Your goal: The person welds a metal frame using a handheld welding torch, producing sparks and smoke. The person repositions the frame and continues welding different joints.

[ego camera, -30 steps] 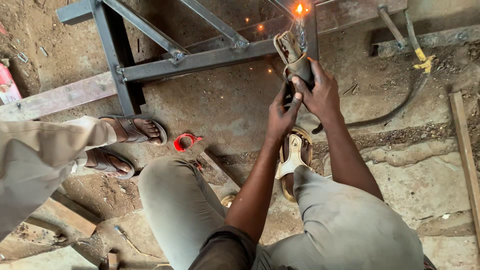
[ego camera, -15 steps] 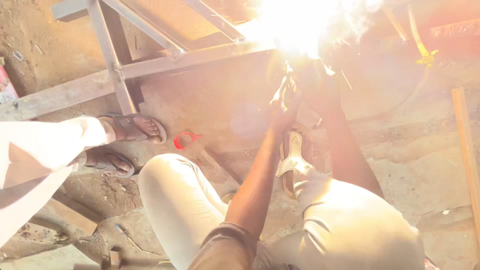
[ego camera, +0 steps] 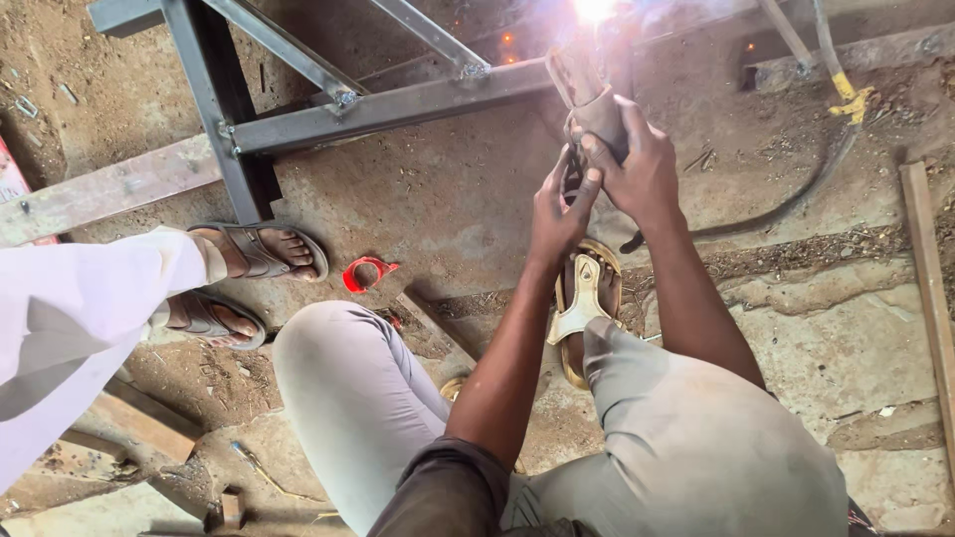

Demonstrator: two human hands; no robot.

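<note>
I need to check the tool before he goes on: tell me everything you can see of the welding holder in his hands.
The welding holder is a worn, tan-grey clamp-type tool, pointing up and away from the person toward the grey metal frame. A bright white arc with sparks glares at its tip, hiding the rod. The right hand grips its handle; the left hand steadies it from below. A dark cable trails off across the dirt floor.

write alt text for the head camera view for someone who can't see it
Seen from above, a squatting person's right hand and left hand grip a welding electrode holder, its tip sparking brightly against a grey steel frame. At left stand another person's sandalled feet; a red ring lies on the dirt floor.
</note>
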